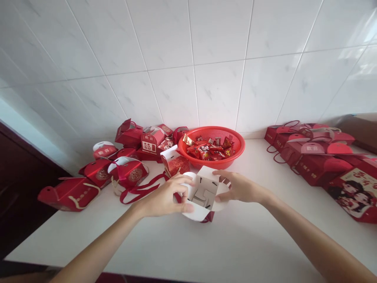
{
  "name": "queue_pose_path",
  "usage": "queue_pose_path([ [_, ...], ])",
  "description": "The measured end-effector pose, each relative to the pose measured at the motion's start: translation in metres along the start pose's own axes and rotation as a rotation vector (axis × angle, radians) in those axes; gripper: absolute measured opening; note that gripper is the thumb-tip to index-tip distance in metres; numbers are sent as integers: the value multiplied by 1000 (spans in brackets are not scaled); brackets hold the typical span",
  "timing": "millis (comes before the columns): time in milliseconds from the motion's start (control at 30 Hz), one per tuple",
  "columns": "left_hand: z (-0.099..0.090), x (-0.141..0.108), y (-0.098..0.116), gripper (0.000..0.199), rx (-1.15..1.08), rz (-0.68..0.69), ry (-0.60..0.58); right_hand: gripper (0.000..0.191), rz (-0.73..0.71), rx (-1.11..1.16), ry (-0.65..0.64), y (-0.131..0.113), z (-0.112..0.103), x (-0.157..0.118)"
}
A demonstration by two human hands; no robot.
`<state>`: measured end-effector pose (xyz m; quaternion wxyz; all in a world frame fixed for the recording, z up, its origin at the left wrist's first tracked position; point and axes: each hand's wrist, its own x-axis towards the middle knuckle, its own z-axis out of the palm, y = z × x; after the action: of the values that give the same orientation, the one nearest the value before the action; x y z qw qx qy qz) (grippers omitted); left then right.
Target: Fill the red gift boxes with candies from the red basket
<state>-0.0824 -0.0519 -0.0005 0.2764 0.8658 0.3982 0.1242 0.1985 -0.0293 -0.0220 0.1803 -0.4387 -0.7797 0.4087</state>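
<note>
An unlidded red paper gift box [204,193] stands on the white table, its white inside facing up and its flaps spread outward. Only the folded bottom panels show inside it. My left hand [169,194] grips the left side of the box, with the thumb on the near flap and the fingers curled at the left flap. On the opposite side my right hand [240,188] pinches the right flap, thumb toward the inside and fingers behind. Just beyond the box sits a red plastic basket [240,151] holding several wrapped candies [206,150].
Several red gift boxes [129,171] with cord handles and ribbons crowd the left side. Behind my left hand a red ribbon [141,192] trails over the table [253,243]. More boxes [312,157] stand in rows at right, near a brown carton [361,127]. A tiled wall [218,90] closes the back.
</note>
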Motion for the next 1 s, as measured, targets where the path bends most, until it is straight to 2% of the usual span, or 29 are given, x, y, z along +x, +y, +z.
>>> queue_pose_path([
  [67,4,-1,-1,37,68,-28,20,76,33,-2,-27,3,-2,1],
  [200,14,4,-10,67,127,-91,86,75,37,-7,-39,7,-2,4],
  [300,20,11,-19,80,89,-100,116,71,26,-38,8,7,-1,4],
  [433,10,13,-20,91,63,-66,98,70,27,-107,81,7,-6,0],
  [500,-6,15,-16,81,57,-17,129,60,-16,-106,134,5,-13,-2],
  [567,-27,24,-12,56,50,57,220,47,-80,-85,197,1,-23,-1],
  [633,-48,45,-10,35,48,124,309,36,-149,-52,278,-7,-34,3],
  [700,-64,78,-11,32,73,137,302,30,-226,4,363,-18,-44,9],
  [767,-70,116,-15,32,185,11,177,27,-303,90,428,-29,-52,17],
  [800,-71,134,-17,31,300,-73,59,26,-329,134,458,-33,-54,20],
  [833,-69,151,-21,29,352,-112,-9,26,-342,171,491,-37,-56,23],
  [900,-63,179,-29,39,418,-167,-72,27,-335,214,551,-39,-60,26],
  [1000,-49,202,-44,73,492,-265,-128,26,-285,241,590,-33,-67,26],
])
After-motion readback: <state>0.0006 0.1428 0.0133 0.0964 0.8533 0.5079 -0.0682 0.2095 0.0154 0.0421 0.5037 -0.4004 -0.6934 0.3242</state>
